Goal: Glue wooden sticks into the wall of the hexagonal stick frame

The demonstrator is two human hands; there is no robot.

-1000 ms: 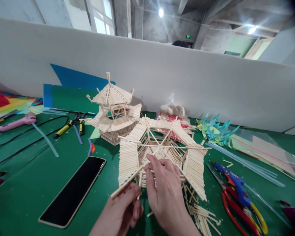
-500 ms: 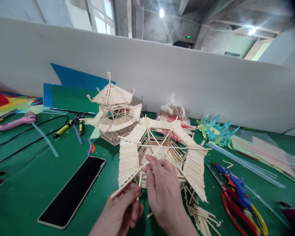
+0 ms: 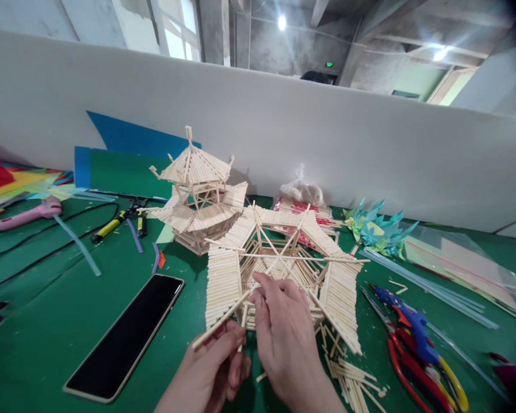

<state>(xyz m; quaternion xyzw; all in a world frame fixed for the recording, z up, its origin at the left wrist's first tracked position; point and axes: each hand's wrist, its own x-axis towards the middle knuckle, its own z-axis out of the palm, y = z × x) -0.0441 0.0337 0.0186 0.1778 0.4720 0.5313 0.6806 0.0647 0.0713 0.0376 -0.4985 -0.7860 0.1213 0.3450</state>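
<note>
A roof frame of pale wooden sticks (image 3: 223,281) stands in front of me, ringed by slatted roof panels, with long sticks crossing over its open centre. At its front left corner, my left hand (image 3: 217,364) pinches a short upright wooden stick (image 3: 243,318) between thumb and fingers, just under a sloping corner stick (image 3: 217,330). My right hand (image 3: 286,332) rests over the front of the frame, fingers curled together at the sloping stick's inner end. Its fingertips are partly hidden, so what they hold is unclear.
A finished stick pavilion (image 3: 193,195) stands behind left. A phone (image 3: 124,338) lies on the left, with a pink glue gun (image 3: 28,215) beyond. Red-handled pliers (image 3: 406,361), a blue glue gun (image 3: 406,315) and loose sticks (image 3: 352,376) lie right. A pale partition (image 3: 258,126) closes the back.
Both hands keep the same hold at the front of the frame. The whole view has shifted very slightly; nothing else has visibly moved.
</note>
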